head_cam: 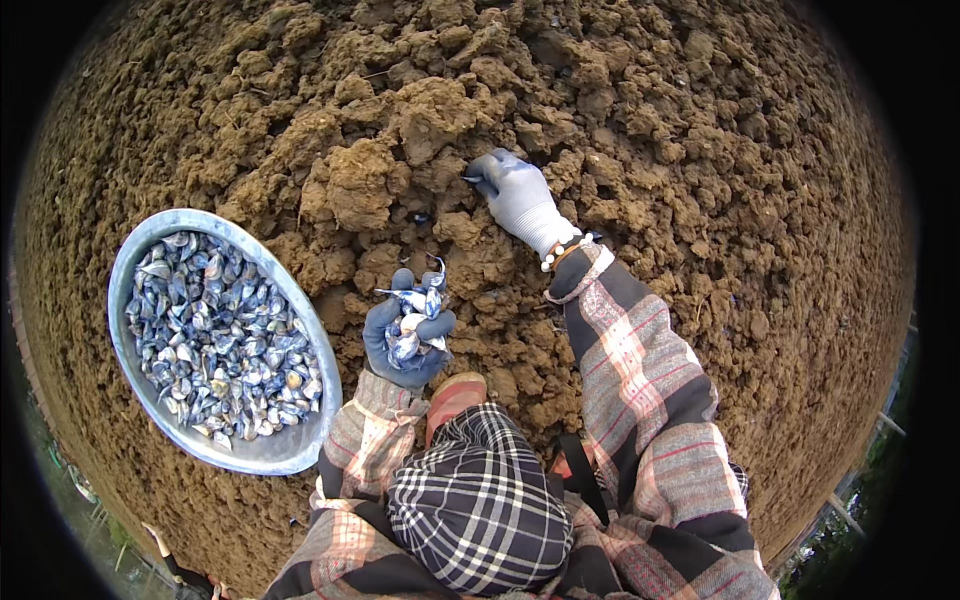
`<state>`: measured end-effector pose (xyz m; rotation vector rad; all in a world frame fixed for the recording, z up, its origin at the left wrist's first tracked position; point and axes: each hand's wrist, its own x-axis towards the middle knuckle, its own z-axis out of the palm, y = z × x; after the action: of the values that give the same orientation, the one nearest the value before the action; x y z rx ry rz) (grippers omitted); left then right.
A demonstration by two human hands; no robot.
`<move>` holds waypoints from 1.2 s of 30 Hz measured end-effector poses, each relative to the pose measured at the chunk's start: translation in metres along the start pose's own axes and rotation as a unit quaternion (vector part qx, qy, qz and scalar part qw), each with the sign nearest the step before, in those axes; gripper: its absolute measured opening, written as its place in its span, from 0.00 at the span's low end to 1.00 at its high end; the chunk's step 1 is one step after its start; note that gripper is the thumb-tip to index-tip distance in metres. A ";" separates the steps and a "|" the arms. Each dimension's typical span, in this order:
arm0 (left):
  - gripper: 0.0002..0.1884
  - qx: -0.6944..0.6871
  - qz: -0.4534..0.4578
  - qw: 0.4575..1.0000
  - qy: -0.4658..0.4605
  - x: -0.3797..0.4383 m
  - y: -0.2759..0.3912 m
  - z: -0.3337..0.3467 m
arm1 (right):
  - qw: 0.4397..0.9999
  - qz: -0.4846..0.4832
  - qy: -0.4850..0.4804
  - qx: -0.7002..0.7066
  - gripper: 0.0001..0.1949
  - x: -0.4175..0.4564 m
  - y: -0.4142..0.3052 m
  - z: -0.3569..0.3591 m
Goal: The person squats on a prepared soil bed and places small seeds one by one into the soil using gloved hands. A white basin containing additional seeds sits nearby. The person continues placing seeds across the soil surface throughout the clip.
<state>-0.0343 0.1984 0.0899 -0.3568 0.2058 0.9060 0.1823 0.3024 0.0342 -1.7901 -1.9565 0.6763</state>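
My left hand, in a dark-stained glove, is turned palm up. It cups several small pale bulbs stained blue, which look like garlic cloves; some have thin sprouted tips. On the upper right, my right hand wears a grey glove with dark fingers and reaches down to the clumpy brown soil. Its fingers are pinched together, and a small bluish-white tip, apparently of another bulb, shows at them. Left of my left hand, an oval metal basin holds a heap of the same blue-stained bulbs.
A dark bluish piece lies in a hollow between clods. My shoe and checked trouser knee are close below my left hand. Another person's arm shows at lower left. Greenery borders the soil at lower right.
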 end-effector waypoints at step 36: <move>0.17 0.014 -0.028 0.999 -0.043 0.072 -0.013 -0.030 | 0.883 0.264 -0.115 0.370 0.17 -0.068 -0.030 -0.054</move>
<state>0.0188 0.2315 0.0421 -0.2950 0.1290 0.8599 0.1968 0.2374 0.0972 -1.7467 -1.0315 1.6153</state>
